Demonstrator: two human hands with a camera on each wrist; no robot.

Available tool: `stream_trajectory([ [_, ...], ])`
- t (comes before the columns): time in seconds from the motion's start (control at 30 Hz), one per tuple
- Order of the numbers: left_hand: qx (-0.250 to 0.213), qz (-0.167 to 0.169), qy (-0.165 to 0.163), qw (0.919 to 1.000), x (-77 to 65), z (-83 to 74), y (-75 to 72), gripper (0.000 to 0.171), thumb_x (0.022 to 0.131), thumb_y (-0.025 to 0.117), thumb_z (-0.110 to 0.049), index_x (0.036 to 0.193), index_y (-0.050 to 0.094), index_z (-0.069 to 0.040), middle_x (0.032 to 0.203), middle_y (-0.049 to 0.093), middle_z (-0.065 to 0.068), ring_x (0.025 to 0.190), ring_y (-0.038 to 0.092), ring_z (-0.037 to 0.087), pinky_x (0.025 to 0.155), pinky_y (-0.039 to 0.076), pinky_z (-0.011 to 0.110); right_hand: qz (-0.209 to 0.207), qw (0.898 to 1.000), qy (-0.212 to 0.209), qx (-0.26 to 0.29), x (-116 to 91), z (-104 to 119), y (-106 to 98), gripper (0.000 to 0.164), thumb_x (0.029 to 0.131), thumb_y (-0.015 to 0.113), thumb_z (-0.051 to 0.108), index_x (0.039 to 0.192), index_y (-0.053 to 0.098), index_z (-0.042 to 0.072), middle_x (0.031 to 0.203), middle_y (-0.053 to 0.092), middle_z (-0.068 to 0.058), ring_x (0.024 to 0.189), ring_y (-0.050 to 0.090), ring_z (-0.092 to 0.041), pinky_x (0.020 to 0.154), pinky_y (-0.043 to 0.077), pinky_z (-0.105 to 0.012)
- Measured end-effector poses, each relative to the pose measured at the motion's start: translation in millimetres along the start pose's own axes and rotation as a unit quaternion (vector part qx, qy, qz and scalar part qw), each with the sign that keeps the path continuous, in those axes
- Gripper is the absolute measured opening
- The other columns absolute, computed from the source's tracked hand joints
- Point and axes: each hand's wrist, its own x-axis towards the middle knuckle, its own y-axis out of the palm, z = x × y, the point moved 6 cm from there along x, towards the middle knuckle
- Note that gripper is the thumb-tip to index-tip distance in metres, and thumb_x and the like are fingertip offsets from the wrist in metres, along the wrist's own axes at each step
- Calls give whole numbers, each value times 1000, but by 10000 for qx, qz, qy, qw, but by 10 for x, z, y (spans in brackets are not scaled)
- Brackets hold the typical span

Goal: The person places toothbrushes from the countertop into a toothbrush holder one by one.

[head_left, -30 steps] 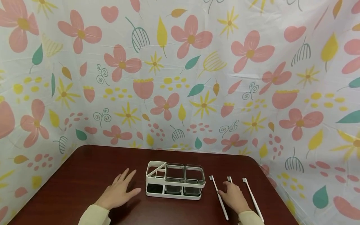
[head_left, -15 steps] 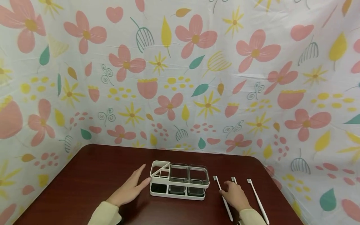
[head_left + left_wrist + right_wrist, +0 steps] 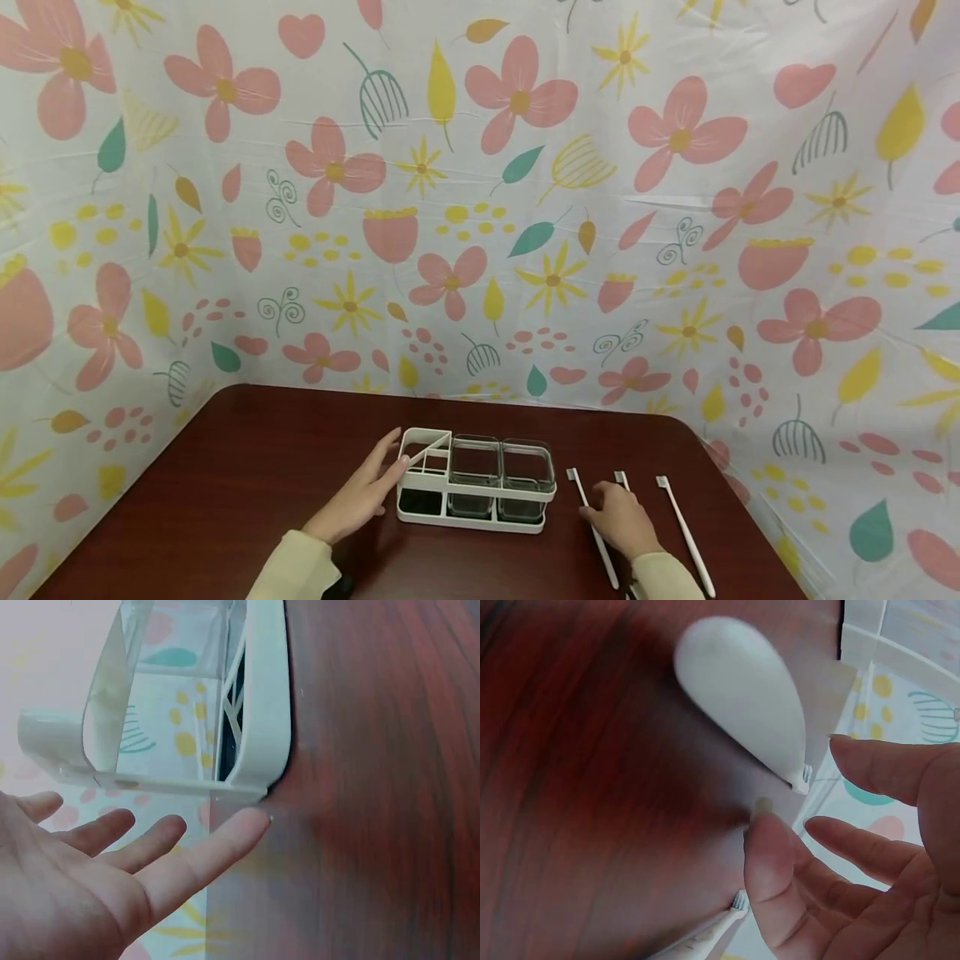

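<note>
Left hand (image 3: 356,497) has come in to the left end of the holder (image 3: 480,489) standing mid-table, fingers loosely extended; contact is unclear. Nearer the right edge of the table (image 3: 262,450), the right hand (image 3: 622,518), relaxed and holding nothing, hangs over the middle toothbrush (image 3: 621,477).

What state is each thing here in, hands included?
White toothbrush holder: upright on the table.
Left clear cup: seated in holder, nothing visible inside.
Right clear cup: same.
Left toothbrush: lying, partly covered by right hand.
Middle toothbrush: lying, mostly hidden by right hand.
Right toothbrush: lying, not held.
Left hand: fingers extended beside the holder, contact unclear.
Right hand: loosely bent over middle toothbrush, contact unclear.
Floral sheet: hanging, creased.
</note>
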Motion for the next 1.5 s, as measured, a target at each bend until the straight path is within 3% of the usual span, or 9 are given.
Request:
stream_trajectory([
  [0.23,-344,46,-157,9993,41,-7,50,71,101,51,-51,159,15,-30,161,15,14,138,32,45,73,53,57,-99,9999,-59,-102,17,20,21,39,83,79,16,110,66,-10,97,67,-19,86,65,-35,72,51,-51],
  [0.4,-388,-43,-125,9992,53,14,87,72,101,54,-46,159,16,-28,160,16,17,135,35,46,69,54,54,-147,9997,-73,-161,24,5,41,37,82,80,12,109,67,-9,95,67,-17,85,65,-32,72,51,-50],
  [0.53,-484,-98,-117,9987,35,1,108,71,101,56,-42,159,17,-29,159,18,18,133,38,46,67,54,56,-103,9998,-9,-171,31,1,61,36,82,78,8,111,66,-10,98,67,-19,83,64,-29,70,51,-47],
  [0.73,-520,-108,-120,9985,14,-44,128,72,102,54,-42,159,14,-29,158,19,22,135,36,46,69,53,58,26,9999,111,-79,45,17,54,29,85,72,1,111,66,-10,88,65,-14,73,59,-22,62,49,-41],
  [0.9,-466,-38,-134,9988,16,-19,166,73,102,52,-43,160,10,-28,155,23,25,135,35,46,70,52,59,137,9994,299,-146,52,-22,66,33,85,66,-3,116,64,-12,97,67,-23,75,63,-26,61,49,-40],
  [1.07,-479,-48,-126,9988,10,22,166,74,102,53,-44,160,10,-27,155,24,27,135,34,47,72,51,60,202,9989,373,-191,54,-47,94,39,84,68,0,120,61,-14,107,65,-28,84,65,-35,64,51,-44],
  [1.23,-558,-35,-109,9984,4,37,166,74,102,53,-44,160,11,-27,153,27,27,135,35,47,73,51,62,16,9997,239,-23,40,-50,68,39,84,66,2,119,61,-16,95,66,-21,74,61,-28,63,49,-42],
  [1.37,-500,-112,-104,9986,-4,31,154,72,102,53,-44,160,13,-30,153,30,25,134,37,45,72,51,60,-143,9995,31,292,19,-8,1,38,84,61,1,118,61,-16,74,56,-7,55,44,-17,56,40,-35],
  [1.5,-460,-137,-84,9988,-6,22,151,72,102,53,-44,160,13,-30,152,31,24,133,38,45,73,51,60,-318,9985,-181,396,-11,67,-100,34,84,61,-1,115,62,-15,74,49,-4,56,40,-16,55,36,-34],
])
